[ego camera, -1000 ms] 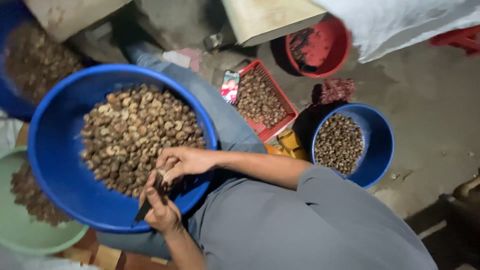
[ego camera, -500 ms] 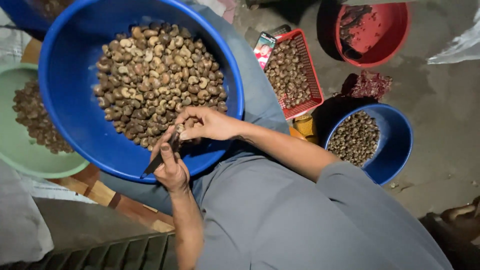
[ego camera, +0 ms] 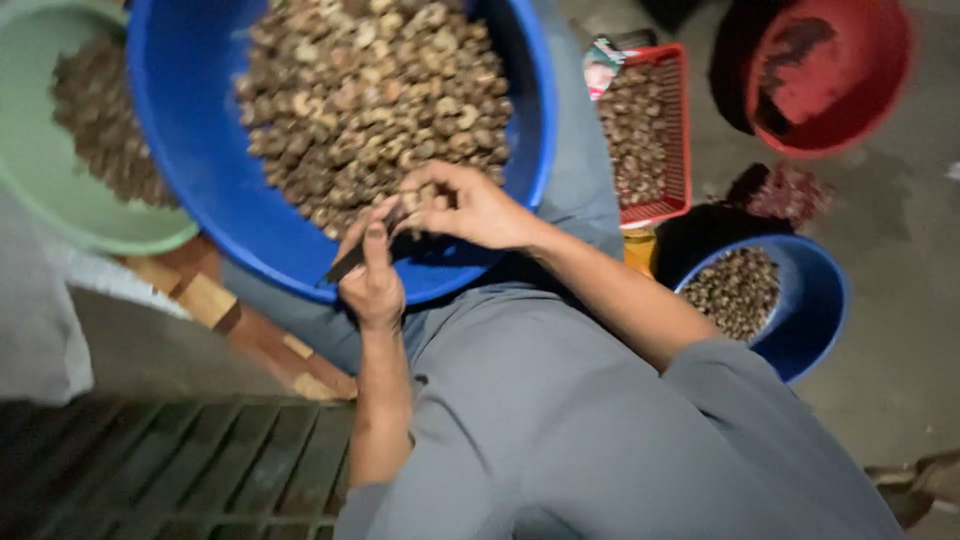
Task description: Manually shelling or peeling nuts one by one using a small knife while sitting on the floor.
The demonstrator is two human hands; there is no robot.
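A big blue basin (ego camera: 200,190) full of brown shelled nuts (ego camera: 370,100) rests on my lap. My left hand (ego camera: 372,285) is at the basin's near rim, closed around a small dark knife (ego camera: 350,262) whose blade points left. My right hand (ego camera: 470,205) is just beside it, above the edge of the nut pile, pinching a single nut (ego camera: 425,195) against the knife. The two hands touch each other. I wear grey clothes.
A green basin (ego camera: 50,200) with nuts sits at left. A red crate (ego camera: 680,130) of nuts, a red tub (ego camera: 840,70) and a smaller blue bowl (ego camera: 810,300) of nuts stand on the concrete floor at right. Wooden blocks (ego camera: 210,300) and dark slats (ego camera: 170,460) lie lower left.
The view has swung down and closer, so the basin now fills the upper left. Both hands stay together at the basin's near rim, working knife and nut.
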